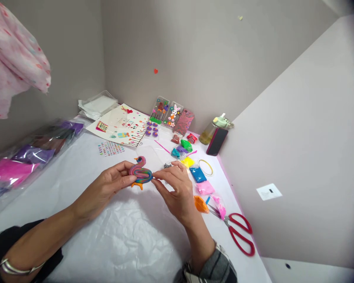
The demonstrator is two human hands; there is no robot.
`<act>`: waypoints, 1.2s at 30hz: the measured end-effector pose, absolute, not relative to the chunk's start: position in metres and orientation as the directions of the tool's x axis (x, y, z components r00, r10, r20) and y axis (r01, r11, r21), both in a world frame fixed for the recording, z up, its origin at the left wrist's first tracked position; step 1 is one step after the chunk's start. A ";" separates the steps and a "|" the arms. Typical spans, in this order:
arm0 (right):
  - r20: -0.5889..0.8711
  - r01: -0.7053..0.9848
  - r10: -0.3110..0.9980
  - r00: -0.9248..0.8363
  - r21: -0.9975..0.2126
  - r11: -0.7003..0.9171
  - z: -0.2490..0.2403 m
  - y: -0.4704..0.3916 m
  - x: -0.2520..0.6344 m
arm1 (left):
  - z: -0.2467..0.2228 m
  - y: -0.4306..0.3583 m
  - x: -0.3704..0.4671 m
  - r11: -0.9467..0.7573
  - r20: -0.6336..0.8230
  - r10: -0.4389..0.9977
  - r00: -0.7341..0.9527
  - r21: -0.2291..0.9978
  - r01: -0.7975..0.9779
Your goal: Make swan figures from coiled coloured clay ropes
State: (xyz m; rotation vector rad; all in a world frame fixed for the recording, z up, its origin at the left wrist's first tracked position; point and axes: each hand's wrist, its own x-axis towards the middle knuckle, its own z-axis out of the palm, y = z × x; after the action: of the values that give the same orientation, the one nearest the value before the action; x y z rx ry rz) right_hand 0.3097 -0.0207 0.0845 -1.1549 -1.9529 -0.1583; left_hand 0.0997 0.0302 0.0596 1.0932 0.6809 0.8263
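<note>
A clay bird (141, 173) in swirled pink, blue and green, with an orange beak and orange feet, is held up above the white covered table. My left hand (115, 181) grips its left side, the thumb across the front and the fingers behind. At the bird's right end, my right hand (174, 186) pinches the blue tip between thumb and index finger. The other fingers of that hand are curled loosely. Whether anything small is also in the right pinch cannot be made out.
Right of my hands lie clay packets in blue (198, 174), yellow and orange, and red-handled scissors (242, 234). Behind stand decorated phone cases (173, 114), a bottle (208, 133) and a phone (217, 142). A sticker sheet (111, 148) and bagged clay (14, 173) are at the left.
</note>
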 end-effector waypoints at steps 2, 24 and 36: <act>0.711 0.772 0.666 -0.223 -0.288 0.566 0.085 -0.021 0.310 | 0.060 0.030 0.100 0.230 -0.074 0.843 0.532 0.945 -0.233; 0.714 0.750 0.665 -0.221 -0.311 0.583 0.084 -0.021 0.312 | 0.060 0.033 0.100 0.321 -0.135 0.837 0.530 0.906 -0.276; 0.692 0.740 0.680 -0.245 -0.319 0.592 0.085 -0.021 0.310 | 0.062 0.034 0.101 0.340 -0.135 0.794 0.592 0.907 -0.248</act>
State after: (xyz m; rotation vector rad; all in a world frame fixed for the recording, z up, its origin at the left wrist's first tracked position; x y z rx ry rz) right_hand 0.3101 -0.0209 0.0848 -1.1301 -1.9772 -0.0914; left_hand 0.1007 0.0339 0.0621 1.0049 0.6421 0.7425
